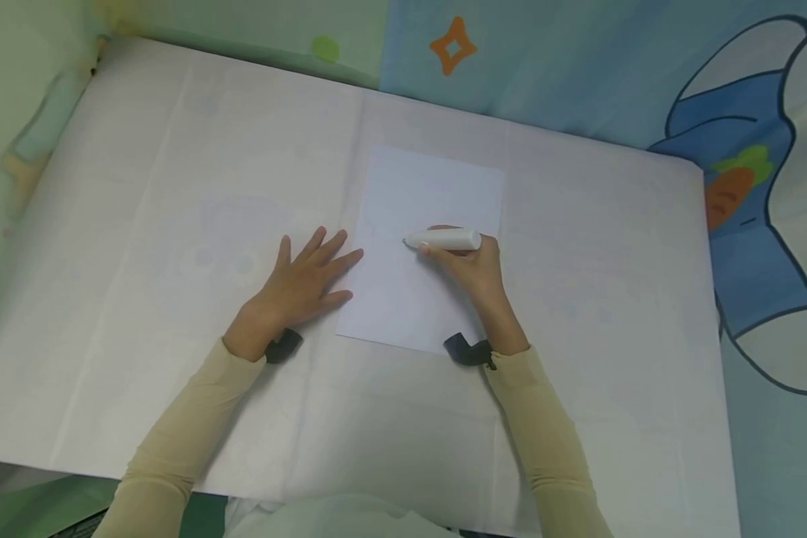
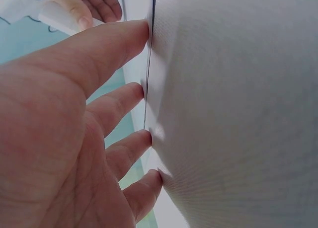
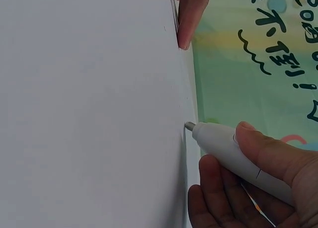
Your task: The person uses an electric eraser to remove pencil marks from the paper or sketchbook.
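Observation:
A sheet of white paper (image 1: 403,299) lies on the white-covered table. My right hand (image 1: 474,261) pinches a thick white pen-shaped tool (image 1: 450,239) between thumb and fingers, over the middle of the sheet. In the right wrist view, the narrow grey tip of this tool (image 3: 218,141) points at the paper and meets its surface. My left hand (image 1: 302,284) lies with spread fingers at the sheet's left edge. Its fingertips (image 2: 141,27) rest along that edge in the left wrist view.
A white cloth (image 1: 598,336) with fold creases covers the table. Patterned curtains (image 1: 545,67) stand close behind and at both sides. Black wrist straps (image 1: 467,350) show at both sleeves. The person's light clothing (image 1: 336,517) is at the front edge.

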`<state>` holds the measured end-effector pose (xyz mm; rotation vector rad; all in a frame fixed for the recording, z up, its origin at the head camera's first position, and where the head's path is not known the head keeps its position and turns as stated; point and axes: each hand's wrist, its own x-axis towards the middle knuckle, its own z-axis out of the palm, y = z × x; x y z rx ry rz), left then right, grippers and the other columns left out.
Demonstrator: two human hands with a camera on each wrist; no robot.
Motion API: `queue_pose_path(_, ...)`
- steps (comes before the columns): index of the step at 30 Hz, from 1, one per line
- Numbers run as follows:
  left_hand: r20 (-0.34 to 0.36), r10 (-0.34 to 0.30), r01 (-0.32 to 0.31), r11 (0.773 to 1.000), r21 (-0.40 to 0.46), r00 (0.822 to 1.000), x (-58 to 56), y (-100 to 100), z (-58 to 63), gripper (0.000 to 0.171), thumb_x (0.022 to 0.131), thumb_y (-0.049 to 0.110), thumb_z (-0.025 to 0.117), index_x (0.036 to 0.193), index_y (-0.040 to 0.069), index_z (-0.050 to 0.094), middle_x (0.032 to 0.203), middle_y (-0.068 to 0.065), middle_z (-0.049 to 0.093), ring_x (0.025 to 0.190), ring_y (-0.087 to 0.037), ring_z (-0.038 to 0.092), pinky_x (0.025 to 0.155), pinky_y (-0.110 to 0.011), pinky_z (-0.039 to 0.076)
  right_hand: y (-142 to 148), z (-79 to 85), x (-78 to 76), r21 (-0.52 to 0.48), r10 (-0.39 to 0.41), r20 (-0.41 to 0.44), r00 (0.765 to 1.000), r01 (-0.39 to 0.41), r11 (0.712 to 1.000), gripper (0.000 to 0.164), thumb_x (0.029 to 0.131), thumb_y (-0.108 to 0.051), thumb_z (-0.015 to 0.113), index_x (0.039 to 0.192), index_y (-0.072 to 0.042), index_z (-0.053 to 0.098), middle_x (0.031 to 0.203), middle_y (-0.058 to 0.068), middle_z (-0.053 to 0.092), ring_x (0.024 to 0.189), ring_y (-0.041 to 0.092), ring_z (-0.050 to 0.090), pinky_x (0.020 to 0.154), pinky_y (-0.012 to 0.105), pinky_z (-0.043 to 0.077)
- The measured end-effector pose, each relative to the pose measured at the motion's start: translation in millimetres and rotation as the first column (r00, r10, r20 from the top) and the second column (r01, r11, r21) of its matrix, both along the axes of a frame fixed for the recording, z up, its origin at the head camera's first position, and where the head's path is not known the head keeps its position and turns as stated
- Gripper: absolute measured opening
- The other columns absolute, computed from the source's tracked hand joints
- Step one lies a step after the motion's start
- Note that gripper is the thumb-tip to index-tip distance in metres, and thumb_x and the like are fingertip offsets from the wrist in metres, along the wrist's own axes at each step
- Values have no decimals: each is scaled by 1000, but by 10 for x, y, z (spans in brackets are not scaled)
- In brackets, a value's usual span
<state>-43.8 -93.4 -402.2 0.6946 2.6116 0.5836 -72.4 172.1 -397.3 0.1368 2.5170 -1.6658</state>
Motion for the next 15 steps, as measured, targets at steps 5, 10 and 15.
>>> queue_pose_path(5,3,-3,3,1000,3,1000,2,2,-4,61,98,35,56,152,17,36,162,-12,20,150,-35,8,111,-70,2,13,1,12,14,-20,15,1000,19,1000,37,80,-9,80,111,7,69,115,23,68,109,30,65,94,34,49)
queue_pose_path(10,-10,-4,4,1000,2,1000,3,2,-22,61,98,35,57,152,17,36,161,-12,20,150,-36,9,111,-70,3,21,13,19,24,-25,3,1000,25,999,37,79,-8,80,111,7,69,114,23,68,108,31,65,94,35,50)
queue_pose_path(15,-12,-1,1,1000,7,1000,-1,3,-26,61,98,35,57,152,17,36,162,-12,20,150,-35,8,111,-70,3,34,17,21,24,-47,14,999,46,999,37,79,-8,81,111,7,69,114,23,68,110,30,65,95,34,49)
